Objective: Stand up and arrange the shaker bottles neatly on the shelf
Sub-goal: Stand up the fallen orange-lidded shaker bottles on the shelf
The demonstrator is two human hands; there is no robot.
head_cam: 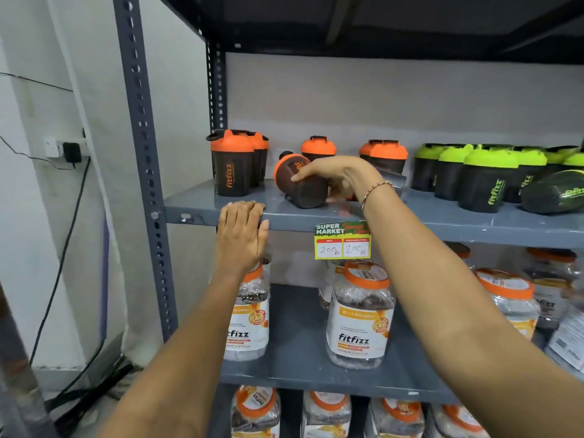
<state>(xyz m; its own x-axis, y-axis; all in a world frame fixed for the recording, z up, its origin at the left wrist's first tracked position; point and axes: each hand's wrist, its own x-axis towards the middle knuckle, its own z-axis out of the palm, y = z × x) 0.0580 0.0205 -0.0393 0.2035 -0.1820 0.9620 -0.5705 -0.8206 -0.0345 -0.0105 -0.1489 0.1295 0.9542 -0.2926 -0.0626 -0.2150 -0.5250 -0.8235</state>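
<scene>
While the left hand point(241, 237) lies flat with fingers together on the front edge of the grey shelf point(442, 222), holding nothing, the right hand point(335, 175) wraps over a tipped orange-lidded bottle point(298, 181) lying on its side near the shelf front. Other orange-lidded bottles point(232, 162) stand upright at the left and behind; green-lidded bottles point(483, 178) crowd the right, one fallen bottle point(553, 192) among them. Each looks like light, stiff, smooth plastic, probably empty, so a grip around the mid-body should stand it up easily.
</scene>
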